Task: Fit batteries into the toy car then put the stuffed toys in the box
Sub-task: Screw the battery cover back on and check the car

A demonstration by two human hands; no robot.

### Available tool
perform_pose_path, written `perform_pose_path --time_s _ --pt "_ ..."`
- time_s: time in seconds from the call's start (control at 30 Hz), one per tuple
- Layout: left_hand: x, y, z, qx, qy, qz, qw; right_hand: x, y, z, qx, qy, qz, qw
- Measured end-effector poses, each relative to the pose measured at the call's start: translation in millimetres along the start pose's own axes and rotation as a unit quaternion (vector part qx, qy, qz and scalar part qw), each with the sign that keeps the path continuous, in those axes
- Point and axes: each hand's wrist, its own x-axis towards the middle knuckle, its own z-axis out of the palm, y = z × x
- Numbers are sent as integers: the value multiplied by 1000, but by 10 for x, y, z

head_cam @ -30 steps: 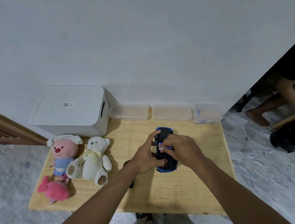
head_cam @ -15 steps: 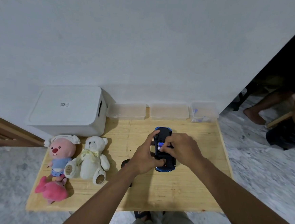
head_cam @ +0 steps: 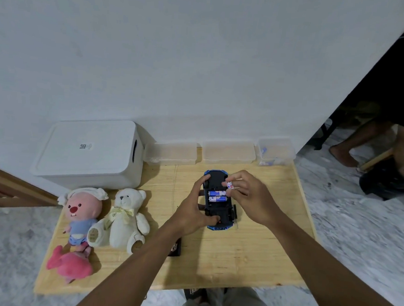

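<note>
A blue toy car (head_cam: 218, 215) lies upside down on the wooden table (head_cam: 248, 258), its black underside up. Two blue batteries (head_cam: 217, 196) sit side by side in its open compartment. My left hand (head_cam: 195, 211) grips the car's left side and rear. My right hand (head_cam: 248, 195) hovers over the car's right side, pinching a small white battery (head_cam: 230, 185) between its fingertips. A white lidded box (head_cam: 89, 153) stands at the table's back left. In front of it lie a pink-faced plush (head_cam: 80, 215), a white teddy bear (head_cam: 123, 219) and a pink plush (head_cam: 69, 263).
Three clear plastic containers (head_cam: 220, 152) line the wall at the table's back; the right one holds small items. A small black object (head_cam: 175, 247) lies partly under my left forearm. Another person's bare legs (head_cam: 356, 143) stand on the marble floor at right.
My right hand has lifted off the battery compartment and now holds a battery above the car's right side, exposing two seated batteries. The left hand keeps its grip.
</note>
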Motion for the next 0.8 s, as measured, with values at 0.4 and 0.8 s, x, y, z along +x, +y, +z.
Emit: perform_pose_path --time_s 0.4,0.8 --pt "-10 65 -39 -12 15 10 1000 -137 123 388 -14 162 19 987" --pt "28 96 -67 -9 35 7 999 -230 211 536 -7 250 3 968"
